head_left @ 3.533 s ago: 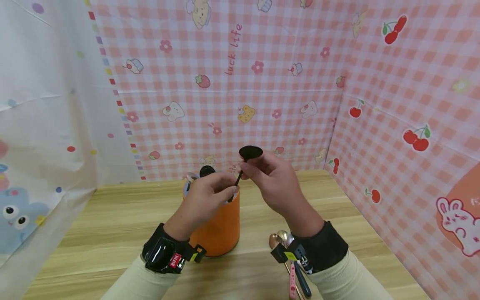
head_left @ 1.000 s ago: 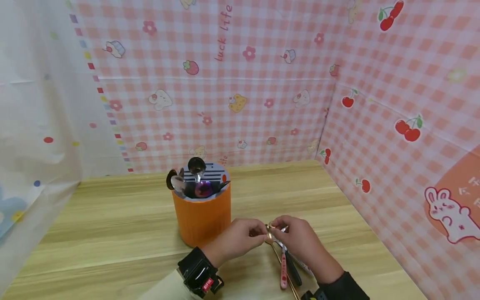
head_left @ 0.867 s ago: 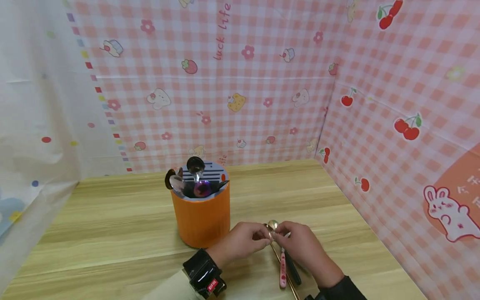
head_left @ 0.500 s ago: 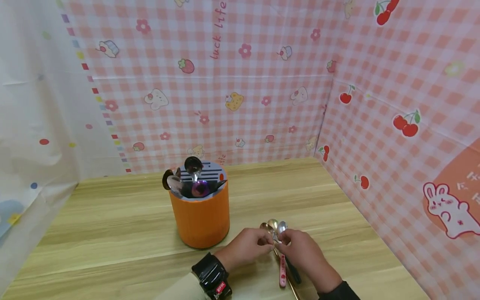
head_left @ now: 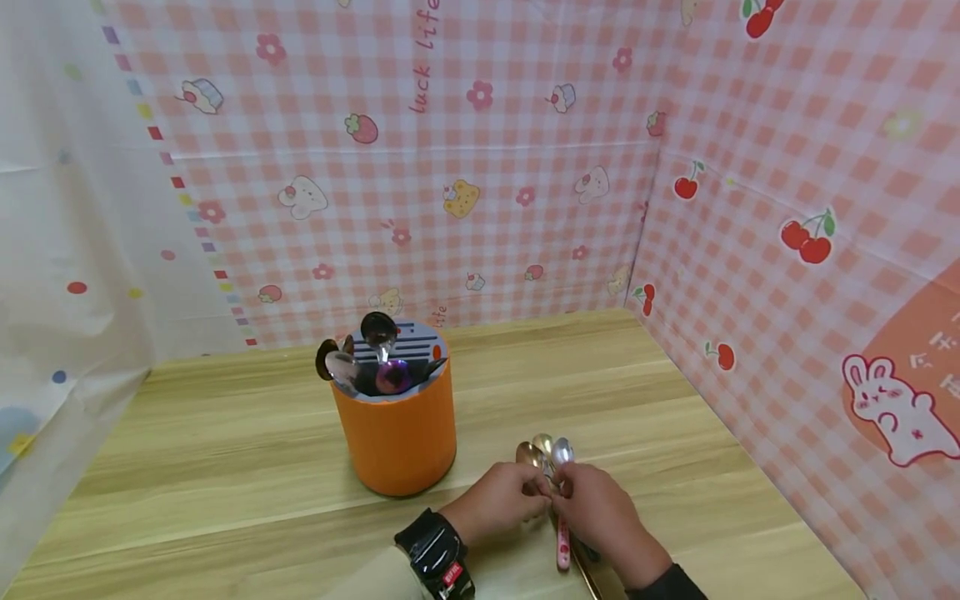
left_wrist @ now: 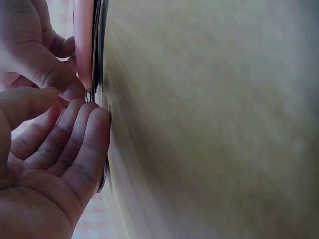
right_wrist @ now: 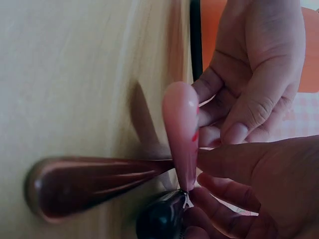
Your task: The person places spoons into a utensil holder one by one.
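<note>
Three spoon heads, a copper one (head_left: 528,455), a gold one (head_left: 543,442) and a silver one (head_left: 562,451), lie together on the table. Over their necks my right hand (head_left: 600,508) pinches a pink-handled piece of cutlery (head_left: 563,546) near its neck; its head is hidden behind the fingers. My left hand (head_left: 501,502) meets it from the left, its fingertips (left_wrist: 97,122) right at the bunch and its thumb apart from them. In the right wrist view, a copper handle (right_wrist: 94,186) and a dark handle (right_wrist: 162,219) spread below the pink one.
An orange cutlery holder (head_left: 397,442) with a slotted grey top stands left of the hands. Several spoons, including a black one (head_left: 378,327), stick out of it. Checked cloth (head_left: 480,225) walls the wooden table (head_left: 225,467) at the back and right.
Earlier both hands held a black spoon over the orange holder. They have since come down right to the cutlery on the table and drawn slightly nearer, uncovering the spoon heads.
</note>
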Available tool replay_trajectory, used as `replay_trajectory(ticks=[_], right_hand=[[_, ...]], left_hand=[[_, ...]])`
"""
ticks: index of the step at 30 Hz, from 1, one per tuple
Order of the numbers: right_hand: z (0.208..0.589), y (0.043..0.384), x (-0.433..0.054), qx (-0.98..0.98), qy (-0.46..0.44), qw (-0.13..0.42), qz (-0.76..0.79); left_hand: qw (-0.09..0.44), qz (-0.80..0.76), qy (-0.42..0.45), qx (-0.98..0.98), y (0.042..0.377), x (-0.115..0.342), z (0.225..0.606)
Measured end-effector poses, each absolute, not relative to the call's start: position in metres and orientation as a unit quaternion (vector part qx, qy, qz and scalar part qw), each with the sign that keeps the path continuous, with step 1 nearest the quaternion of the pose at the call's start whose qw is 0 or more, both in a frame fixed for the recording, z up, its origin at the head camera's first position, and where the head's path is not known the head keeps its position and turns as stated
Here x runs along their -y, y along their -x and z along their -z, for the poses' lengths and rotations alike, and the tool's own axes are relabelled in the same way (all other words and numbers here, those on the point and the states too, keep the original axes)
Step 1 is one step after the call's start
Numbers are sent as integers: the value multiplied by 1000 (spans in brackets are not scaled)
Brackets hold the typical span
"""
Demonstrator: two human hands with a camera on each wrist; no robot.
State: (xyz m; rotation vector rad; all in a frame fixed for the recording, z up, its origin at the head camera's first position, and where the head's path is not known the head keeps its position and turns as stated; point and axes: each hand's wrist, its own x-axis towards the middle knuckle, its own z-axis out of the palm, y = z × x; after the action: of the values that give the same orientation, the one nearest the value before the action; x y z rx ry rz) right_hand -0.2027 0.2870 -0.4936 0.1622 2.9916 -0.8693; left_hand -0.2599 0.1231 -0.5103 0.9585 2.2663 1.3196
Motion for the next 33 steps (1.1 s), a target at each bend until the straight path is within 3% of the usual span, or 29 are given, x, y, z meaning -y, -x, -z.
replay_trajectory(ticks=[7,27,33], right_hand=[[498,201,-289,-974,-50,-22,219],[502,201,-289,-941,-84,3,327],[501,203,-292,-938,-98,-40,331]], left_hand=[[188,-452,-334,-805,260,-124,511],[193,-438,-333,-812,262,-126,513],[172,-442,-344,-810,260,-126,514]])
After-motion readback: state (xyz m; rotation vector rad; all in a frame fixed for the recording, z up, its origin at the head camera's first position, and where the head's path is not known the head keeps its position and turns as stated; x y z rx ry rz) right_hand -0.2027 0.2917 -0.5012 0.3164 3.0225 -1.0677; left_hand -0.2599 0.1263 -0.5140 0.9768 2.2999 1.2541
